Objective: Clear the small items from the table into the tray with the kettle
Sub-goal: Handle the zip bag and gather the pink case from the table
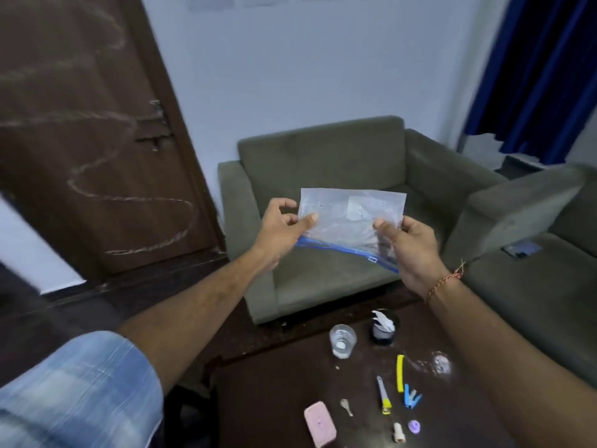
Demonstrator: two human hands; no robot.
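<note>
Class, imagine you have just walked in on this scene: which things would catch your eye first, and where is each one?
First, the clear zip bag held up mid-frame, pinched by the left hand and right hand in front of a green armchair. Next, the dark table at the bottom, scattered with small things: a glass, a yellow stick, a pink case.

pale wall point(290, 76) | brown door point(80, 140) | olive armchair point(323, 156) | blue curtain point(542, 76)
</note>
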